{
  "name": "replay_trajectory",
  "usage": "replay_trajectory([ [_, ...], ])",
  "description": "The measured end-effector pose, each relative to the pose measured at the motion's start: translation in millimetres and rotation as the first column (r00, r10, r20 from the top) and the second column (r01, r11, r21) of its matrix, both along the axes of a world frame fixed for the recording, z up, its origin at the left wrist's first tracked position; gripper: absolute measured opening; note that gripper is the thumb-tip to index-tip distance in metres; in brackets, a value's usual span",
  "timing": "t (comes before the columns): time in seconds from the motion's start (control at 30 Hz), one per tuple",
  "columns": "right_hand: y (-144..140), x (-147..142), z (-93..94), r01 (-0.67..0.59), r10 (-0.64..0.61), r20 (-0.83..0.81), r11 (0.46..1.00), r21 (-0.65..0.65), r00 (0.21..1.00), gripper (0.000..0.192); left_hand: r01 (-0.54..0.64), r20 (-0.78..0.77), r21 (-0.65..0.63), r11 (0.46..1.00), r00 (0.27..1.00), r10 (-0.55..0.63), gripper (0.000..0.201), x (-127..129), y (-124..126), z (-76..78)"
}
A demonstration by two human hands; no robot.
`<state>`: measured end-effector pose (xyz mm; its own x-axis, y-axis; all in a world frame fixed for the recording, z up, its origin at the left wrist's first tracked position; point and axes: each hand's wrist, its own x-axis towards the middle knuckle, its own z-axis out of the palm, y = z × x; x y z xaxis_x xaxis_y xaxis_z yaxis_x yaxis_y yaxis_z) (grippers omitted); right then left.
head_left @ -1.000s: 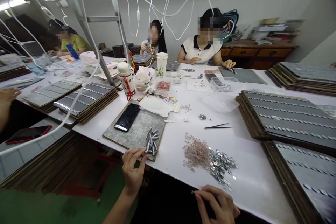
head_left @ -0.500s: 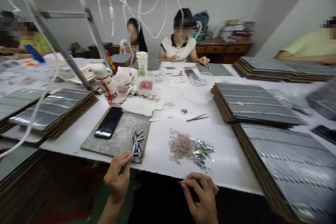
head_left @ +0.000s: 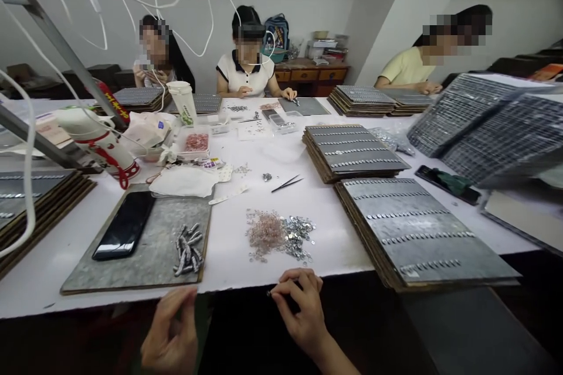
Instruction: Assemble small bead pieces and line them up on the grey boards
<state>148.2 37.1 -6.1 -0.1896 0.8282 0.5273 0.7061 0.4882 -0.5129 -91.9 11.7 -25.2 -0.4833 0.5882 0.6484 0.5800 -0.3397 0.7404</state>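
Note:
At the table's front edge, my left hand (head_left: 171,331) has its fingers curled and pressed together. Anything held in it is hidden. Just beyond it, several short silvery rolls of stacked discs (head_left: 188,251) lie heaped on a grey board (head_left: 88,269). My right hand (head_left: 303,310) pinches a small dark, shiny piece (head_left: 269,293) between thumb and fingertips, too small to name. On the table in front of that hand are a pile of tiny pinkish clear rings (head_left: 264,233) and, touching it, a pile of small silvery discs (head_left: 299,235).
A black phone (head_left: 125,225) rests on the grey board. Black tweezers (head_left: 287,183) lie mid-table. Stacked boards with rows of discs (head_left: 422,228) stand at right. A thermos (head_left: 97,143) and a paper cup (head_left: 182,102) are at left. Co-workers (head_left: 250,73) sit opposite.
The view has swung to the right. My left hand has come away from the silvery rolls toward me. My right hand keeps its pinch near the table's edge.

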Motion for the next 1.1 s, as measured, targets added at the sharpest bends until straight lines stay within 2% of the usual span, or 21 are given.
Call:
replay_trajectory([
  [0.07,-0.4,1.7,-0.2,-0.013,0.013,-0.032,1.0,-0.01,0.999,0.011,0.116,0.112,-0.098,0.988,0.988,-0.105,0.007,26.0,-8.7,-0.2],
  [0.1,-0.8,2.8,-0.4,-0.021,0.02,-0.051,1.0,-0.015,0.999,0.011,0.203,0.205,-0.175,0.963,0.965,-0.166,0.009,40.0,-12.8,-0.4],
  [0.17,-2.0,5.1,-0.3,-0.038,0.035,-0.097,0.999,-0.029,0.995,0.01,0.438,0.445,-0.334,0.834,0.854,-0.271,0.015,66.9,-20.1,-1.9],
  [0.23,-3.5,7.2,0.6,-0.053,0.046,-0.154,0.998,-0.038,0.987,0.011,0.625,0.662,-0.378,0.683,0.698,-0.273,0.02,88.5,-25.1,-4.2],
  [0.27,-4.4,8.1,1.3,-0.059,0.051,-0.179,0.997,-0.042,0.983,0.011,0.685,0.741,-0.37,0.628,0.625,-0.245,0.023,96.4,-26.5,-4.9],
  [0.3,-5.2,8.9,2.1,-0.064,0.054,-0.199,0.997,-0.045,0.979,0.011,0.728,0.802,-0.352,0.588,0.558,-0.212,0.026,102.2,-27.2,-5.0],
  [0.37,-6.7,10.2,3.6,-0.068,0.057,-0.221,0.997,-0.043,0.974,0.011,0.775,0.874,-0.309,0.551,0.459,-0.156,0.029,108.4,-26.7,-2.4],
  [0.43,-7.7,11.3,4.4,-0.065,0.054,-0.225,0.997,-0.04,0.973,0.011,0.789,0.907,-0.276,0.549,0.402,-0.123,0.028,108.8,-24.1,3.8],
  [0.57,-8.7,12.2,3.1,-0.049,0.038,-0.218,0.998,-0.046,0.975,0.011,0.766,0.938,-0.243,0.595,0.343,-0.059,0.025,103.3,-17.1,17.1],
  [0.67,-9.7,10.8,1.6,-0.045,0.032,-0.209,0.997,-0.058,0.977,0.011,0.753,0.953,-0.224,0.619,0.303,-0.024,0.024,99.7,-14.4,20.5],
  [0.9,-16.0,3.1,0.0,-0.078,0.064,-0.175,0.994,-0.076,0.983,0.011,0.787,0.986,-0.133,0.603,0.165,0.002,0.026,96.6,-14.5,21.1],
  [1.1,-18.5,-0.8,0.3,-0.096,0.086,-0.116,0.992,-0.081,0.99,0.011,0.798,0.993,-0.105,0.593,0.12,0.014,0.023,95.3,-13.4,23.5],
])
